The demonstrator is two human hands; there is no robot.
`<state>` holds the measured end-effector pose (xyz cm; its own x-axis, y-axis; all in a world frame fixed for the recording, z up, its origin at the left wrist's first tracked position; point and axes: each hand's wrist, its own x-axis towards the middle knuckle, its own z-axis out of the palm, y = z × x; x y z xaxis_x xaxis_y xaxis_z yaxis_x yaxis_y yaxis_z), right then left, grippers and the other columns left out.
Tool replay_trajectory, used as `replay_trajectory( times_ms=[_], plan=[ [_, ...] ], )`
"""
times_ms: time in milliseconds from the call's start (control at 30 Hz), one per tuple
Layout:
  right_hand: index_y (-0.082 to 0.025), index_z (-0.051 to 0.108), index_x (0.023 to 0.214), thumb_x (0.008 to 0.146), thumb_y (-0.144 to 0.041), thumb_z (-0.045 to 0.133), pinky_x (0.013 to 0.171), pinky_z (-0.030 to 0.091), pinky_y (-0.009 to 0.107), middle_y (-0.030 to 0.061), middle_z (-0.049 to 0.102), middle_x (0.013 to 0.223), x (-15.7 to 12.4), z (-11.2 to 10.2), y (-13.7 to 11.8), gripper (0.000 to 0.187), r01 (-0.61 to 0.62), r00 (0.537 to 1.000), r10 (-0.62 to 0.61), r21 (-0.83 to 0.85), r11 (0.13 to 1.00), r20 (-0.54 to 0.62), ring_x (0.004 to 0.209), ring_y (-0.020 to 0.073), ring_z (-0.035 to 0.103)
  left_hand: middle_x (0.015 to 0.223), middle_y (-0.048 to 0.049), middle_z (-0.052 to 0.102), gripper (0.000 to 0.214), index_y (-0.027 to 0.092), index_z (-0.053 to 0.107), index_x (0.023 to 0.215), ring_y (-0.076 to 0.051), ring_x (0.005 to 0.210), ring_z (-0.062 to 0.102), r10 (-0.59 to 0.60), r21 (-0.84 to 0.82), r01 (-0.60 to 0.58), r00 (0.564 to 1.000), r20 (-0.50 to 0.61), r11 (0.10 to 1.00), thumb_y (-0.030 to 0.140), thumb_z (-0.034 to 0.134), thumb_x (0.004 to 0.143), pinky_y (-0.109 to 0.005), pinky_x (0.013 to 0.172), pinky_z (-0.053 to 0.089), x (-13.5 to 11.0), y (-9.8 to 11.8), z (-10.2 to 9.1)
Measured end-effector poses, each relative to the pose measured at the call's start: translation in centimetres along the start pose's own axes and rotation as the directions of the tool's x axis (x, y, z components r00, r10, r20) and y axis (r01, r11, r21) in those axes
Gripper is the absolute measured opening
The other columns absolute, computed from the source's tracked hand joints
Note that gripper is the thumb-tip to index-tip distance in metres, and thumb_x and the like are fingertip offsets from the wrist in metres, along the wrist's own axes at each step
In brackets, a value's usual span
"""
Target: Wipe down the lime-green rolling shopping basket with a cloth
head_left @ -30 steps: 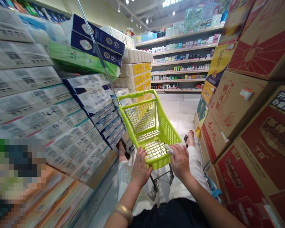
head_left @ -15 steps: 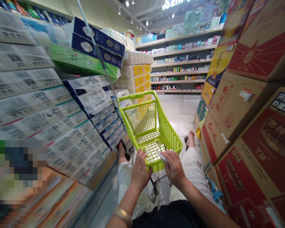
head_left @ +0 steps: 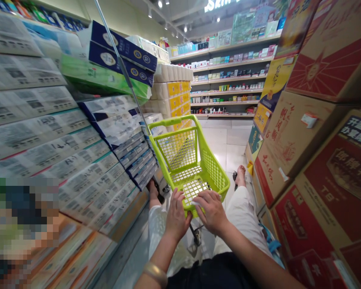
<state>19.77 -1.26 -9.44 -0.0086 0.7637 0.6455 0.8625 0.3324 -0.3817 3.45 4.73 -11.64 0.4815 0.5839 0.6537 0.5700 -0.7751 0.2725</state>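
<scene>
A lime-green plastic shopping cart (head_left: 218,172) stands in front of me, its lattice basket tilted toward my lap. My left hand (head_left: 177,214) is closed on the near rim of the basket, fingers over the top and thumb on the near side. Just beside it, my right hand (head_left: 209,208) lies over the rim with bent fingers, pinching a small white wad (head_left: 194,203) that looks like tissue or cloth. Most of the wad is hidden under the fingers. A long metal pole (head_left: 117,54) rises from the cart's far left corner.
Stacked paper packs (head_left: 60,128) line my left side, with blue tissue cartons (head_left: 123,60) on top. Printed cardboard boxes (head_left: 297,124) rise close on my right. Stocked shelves (head_left: 228,82) stand at the end of the tiled aisle (head_left: 233,138).
My right hand has moved left along the near rim with the white wad, closer to my left hand. The left hand keeps its place on the cart.
</scene>
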Motion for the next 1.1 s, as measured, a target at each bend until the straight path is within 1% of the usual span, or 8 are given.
replay_trajectory(
  times_ms=[133, 333, 433, 633, 767, 933, 1000, 1100],
  plan=[
    [-0.023, 0.064, 0.095, 0.087, -0.025, 0.055, 0.092, 0.034, 0.035, 0.0042, 0.061, 0.100, 0.0, 0.1, 0.6, 0.012, 0.009, 0.998, -0.009, 0.001, 1.000, -0.058, 0.100, 0.0202, 0.051, 0.125, -0.0147, 0.048, 0.047, 0.017, 0.038, 0.119, -0.033, 0.138, 0.032, 0.000, 0.008, 0.000, 1.000, 0.006, 1.000, 0.010, 0.052, 0.075, -0.057, 0.105, 0.044, 0.0, 0.0, 0.1],
    [-0.022, 0.064, 0.089, 0.087, -0.020, 0.050, 0.094, 0.032, 0.040, 0.0066, 0.059, 0.101, -0.3, -1.4, 4.4, 0.015, -0.239, 0.937, 0.201, -0.102, 0.966, -0.286, 0.103, 0.0239, 0.049, 0.126, -0.0160, 0.048, 0.052, 0.015, 0.038, 0.120, -0.033, 0.138, 0.032, -0.003, -0.010, 0.003, 1.000, 0.005, 1.000, 0.008, 0.053, 0.071, -0.056, 0.105, 0.044, -0.1, 0.4, 0.2],
    [-0.023, 0.064, 0.091, 0.085, -0.018, 0.051, 0.094, 0.031, 0.040, 0.0050, 0.061, 0.096, -0.2, -0.7, 2.6, 0.015, -0.186, 0.963, 0.169, -0.066, 0.980, -0.210, 0.100, 0.0234, 0.048, 0.126, -0.0157, 0.048, 0.051, 0.015, 0.039, 0.120, -0.033, 0.138, 0.031, -0.012, -0.015, 0.012, 1.000, -0.007, 1.000, 0.008, 0.053, 0.071, -0.056, 0.105, 0.044, -0.1, 0.4, 0.4],
    [-0.024, 0.063, 0.102, 0.084, -0.018, 0.052, 0.091, 0.031, 0.036, 0.0033, 0.064, 0.096, 0.4, 1.7, -2.8, 0.021, 0.064, 0.998, -0.064, 0.046, 0.997, -0.003, 0.095, 0.0202, 0.050, 0.124, -0.0163, 0.049, 0.039, 0.015, 0.040, 0.118, -0.032, 0.137, 0.033, 0.030, -0.002, -0.030, 0.999, -0.034, 1.000, 0.014, 0.050, 0.080, -0.055, 0.103, 0.046, -0.3, -0.1, 0.4],
    [-0.022, 0.063, 0.089, 0.088, -0.025, 0.052, 0.087, 0.032, 0.035, 0.0034, 0.063, 0.087, 0.4, 0.5, -0.5, 0.012, 0.011, 0.999, -0.010, 0.013, 1.000, -0.045, 0.090, 0.0191, 0.051, 0.124, -0.0152, 0.049, 0.042, 0.016, 0.040, 0.118, -0.032, 0.138, 0.033, 0.017, 0.001, -0.017, 1.000, -0.005, 1.000, 0.013, 0.052, 0.078, -0.055, 0.104, 0.044, -0.4, 0.0, 0.2],
    [-0.021, 0.063, 0.082, 0.091, -0.026, 0.050, 0.091, 0.033, 0.037, 0.0056, 0.062, 0.090, 0.0, -1.3, 3.7, 0.016, -0.184, 0.955, 0.159, -0.079, 0.980, -0.252, 0.095, 0.0217, 0.050, 0.126, -0.0155, 0.047, 0.051, 0.015, 0.038, 0.119, -0.032, 0.139, 0.030, -0.003, -0.017, 0.003, 1.000, 0.012, 1.000, 0.008, 0.053, 0.071, -0.056, 0.105, 0.043, -0.3, 0.4, 0.1],
    [-0.021, 0.063, 0.082, 0.091, -0.026, 0.050, 0.093, 0.032, 0.039, 0.0060, 0.061, 0.091, 0.0, -1.2, 3.4, 0.016, -0.214, 0.942, 0.184, -0.078, 0.974, -0.280, 0.096, 0.0225, 0.049, 0.126, -0.0159, 0.047, 0.051, 0.015, 0.038, 0.119, -0.032, 0.139, 0.030, -0.008, -0.017, 0.008, 1.000, 0.011, 1.000, 0.008, 0.053, 0.071, -0.056, 0.105, 0.043, -0.3, 0.4, 0.1],
    [-0.022, 0.062, 0.083, 0.090, -0.025, 0.051, 0.094, 0.031, 0.040, 0.0044, 0.061, 0.088, 0.0, 0.0, 0.8, 0.014, -0.154, 0.969, 0.147, -0.024, 0.988, -0.197, 0.094, 0.0217, 0.049, 0.125, -0.0158, 0.048, 0.048, 0.015, 0.039, 0.119, -0.032, 0.139, 0.031, -0.012, -0.011, 0.012, 1.000, -0.003, 1.000, 0.009, 0.052, 0.073, -0.055, 0.105, 0.044, -0.3, 0.4, 0.2]
  ],
)
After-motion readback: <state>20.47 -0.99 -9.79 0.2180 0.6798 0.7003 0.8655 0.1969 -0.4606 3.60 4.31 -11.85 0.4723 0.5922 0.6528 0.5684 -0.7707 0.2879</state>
